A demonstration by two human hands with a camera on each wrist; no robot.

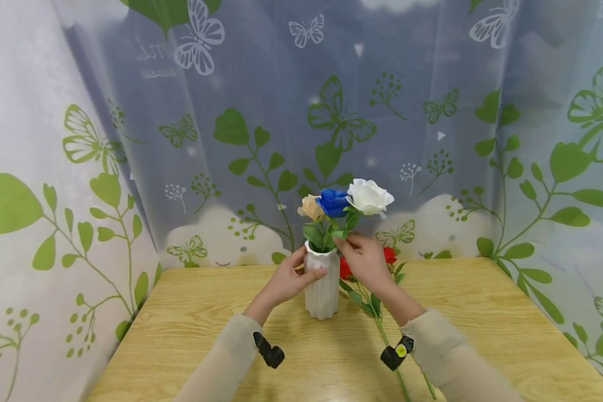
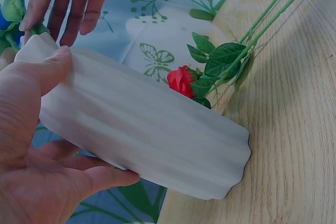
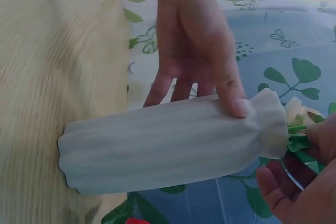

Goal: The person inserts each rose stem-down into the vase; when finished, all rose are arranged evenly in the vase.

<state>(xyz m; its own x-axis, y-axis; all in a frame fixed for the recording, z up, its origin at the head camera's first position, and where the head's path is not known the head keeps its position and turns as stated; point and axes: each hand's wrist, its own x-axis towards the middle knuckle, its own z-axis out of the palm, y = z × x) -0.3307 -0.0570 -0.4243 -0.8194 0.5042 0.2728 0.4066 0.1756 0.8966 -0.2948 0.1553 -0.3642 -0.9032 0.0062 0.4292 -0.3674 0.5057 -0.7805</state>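
A white fluted vase (image 1: pixel 322 293) stands upright on the table. My left hand (image 1: pixel 290 278) holds it near the top, thumb across the front and fingers round the far side. From its mouth rise a peach rose (image 1: pixel 310 207), a blue rose (image 1: pixel 333 202) and a white rose (image 1: pixel 369 196), all with green leaves. Just above the rim, my right hand (image 1: pixel 364 261) pinches a green rose stem between thumb and forefinger; leaves partly hide which flower it belongs to. In the right wrist view, the right fingers (image 3: pixel 278 184) curl beside the vase mouth.
Two red roses, one with its red bloom (image 1: pixel 389 255) beyond the right wrist, lie on the wooden table (image 1: pixel 191 324) right of the vase. Their long green stems (image 1: pixel 384 332) run towards the near edge, under the right forearm. A printed curtain (image 1: pixel 261 67) surrounds the table's back and sides.
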